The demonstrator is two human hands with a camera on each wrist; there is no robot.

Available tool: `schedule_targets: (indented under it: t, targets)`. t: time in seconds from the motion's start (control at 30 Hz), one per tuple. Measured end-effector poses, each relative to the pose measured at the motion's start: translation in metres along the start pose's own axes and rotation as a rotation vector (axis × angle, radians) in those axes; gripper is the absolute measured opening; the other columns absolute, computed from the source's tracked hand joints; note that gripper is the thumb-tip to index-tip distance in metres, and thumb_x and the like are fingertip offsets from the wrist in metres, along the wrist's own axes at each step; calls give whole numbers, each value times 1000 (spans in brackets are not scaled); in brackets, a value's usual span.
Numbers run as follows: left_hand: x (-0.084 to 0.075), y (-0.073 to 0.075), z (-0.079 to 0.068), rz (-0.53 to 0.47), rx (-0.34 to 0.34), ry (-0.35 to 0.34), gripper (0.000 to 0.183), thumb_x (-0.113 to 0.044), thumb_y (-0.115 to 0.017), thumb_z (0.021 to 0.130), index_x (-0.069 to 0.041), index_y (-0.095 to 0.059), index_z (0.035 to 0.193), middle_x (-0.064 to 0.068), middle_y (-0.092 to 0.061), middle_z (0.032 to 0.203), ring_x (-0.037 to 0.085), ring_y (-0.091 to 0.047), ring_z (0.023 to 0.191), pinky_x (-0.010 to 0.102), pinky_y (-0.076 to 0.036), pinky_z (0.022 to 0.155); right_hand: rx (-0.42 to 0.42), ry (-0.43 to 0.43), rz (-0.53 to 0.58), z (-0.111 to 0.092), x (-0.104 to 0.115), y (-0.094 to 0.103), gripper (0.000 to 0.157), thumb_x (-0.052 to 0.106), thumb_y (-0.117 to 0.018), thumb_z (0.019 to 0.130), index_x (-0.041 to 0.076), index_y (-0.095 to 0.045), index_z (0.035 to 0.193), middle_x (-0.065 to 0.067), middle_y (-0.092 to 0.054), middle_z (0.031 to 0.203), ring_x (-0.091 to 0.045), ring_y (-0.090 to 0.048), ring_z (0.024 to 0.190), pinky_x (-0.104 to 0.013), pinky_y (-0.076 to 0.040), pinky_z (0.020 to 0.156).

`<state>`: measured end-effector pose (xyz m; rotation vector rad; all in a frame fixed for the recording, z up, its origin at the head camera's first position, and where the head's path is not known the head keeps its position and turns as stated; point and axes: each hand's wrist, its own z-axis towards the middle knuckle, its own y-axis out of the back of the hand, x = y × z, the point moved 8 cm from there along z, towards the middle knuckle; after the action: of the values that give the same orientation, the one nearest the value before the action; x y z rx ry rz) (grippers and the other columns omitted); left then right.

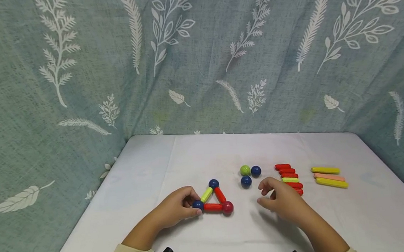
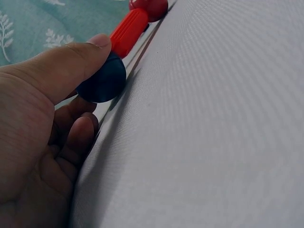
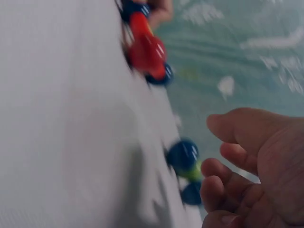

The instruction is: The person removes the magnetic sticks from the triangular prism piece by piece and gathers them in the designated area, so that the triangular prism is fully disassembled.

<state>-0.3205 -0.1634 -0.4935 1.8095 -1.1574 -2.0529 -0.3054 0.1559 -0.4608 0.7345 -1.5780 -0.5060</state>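
My left hand (image 1: pixel 176 208) is pinching the blue ball (image 1: pixel 198 205) at the left of the triangle (image 1: pixel 213 207), while my empty right hand (image 1: pixel 283 199), loosely parted, is hovering nearer the loose balls (image 1: pixel 246 182) lying to its left.

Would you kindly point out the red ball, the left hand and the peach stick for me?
Red ball (image 1: pixel 228 208): head view, on the middle of its visible surface.
Left hand (image 1: pixel 174 207): head view, on the back of the hand.
Peach stick (image 1: pixel 329 177): head view, midway along its length.
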Motion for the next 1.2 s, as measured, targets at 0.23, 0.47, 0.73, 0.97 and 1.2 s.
schedule_targets:
  t: [0.23, 0.47, 0.73, 0.97, 1.2]
  targets:
    - [1, 4, -4, 9, -3, 5, 34, -32, -90, 84, -23, -66, 106, -3, -62, 97, 17, -57, 89, 26, -50, 76, 68, 44, 18, 1, 27, -34, 36, 24, -88, 85, 21, -66, 113, 6, -67, 100, -19, -58, 86, -31, -55, 67]
    - [1, 8, -9, -2, -6, 18, 34, -31, -90, 84, -22, -66, 106, -2, -62, 97, 17, -57, 89, 27, -50, 75, 140, 96, -15, 7, 48, -59, 45, 29, -90, 82, 19, -66, 119, 3, -68, 107, -18, -60, 90, -34, -58, 74]
    - [1, 4, -5, -17, 5, 12, 33, -32, -90, 84, -23, -66, 105, -2, -62, 98, 17, -57, 90, 27, -50, 77, 170, 113, -53, 10, 63, -78, 59, 34, -93, 78, 16, -64, 127, 2, -65, 110, -19, -59, 96, -43, -56, 87]
    - [-2, -1, 0, -11, 12, 0, 33, -33, -90, 84, -24, -65, 105, -3, -63, 98, 17, -58, 90, 27, -49, 78, 185, 109, -57, 10, 63, -86, 60, 30, -95, 76, 12, -65, 125, -1, -63, 100, -19, -59, 90, -41, -58, 85]
    - [-1, 0, 0, 0, 11, 8, 34, -34, -90, 84, -23, -65, 104, -3, -63, 98, 17, -58, 90, 27, -50, 77, 152, 103, -53, 11, 67, -94, 60, 28, -93, 79, 9, -61, 126, -1, -60, 96, -19, -58, 86, -35, -54, 75]
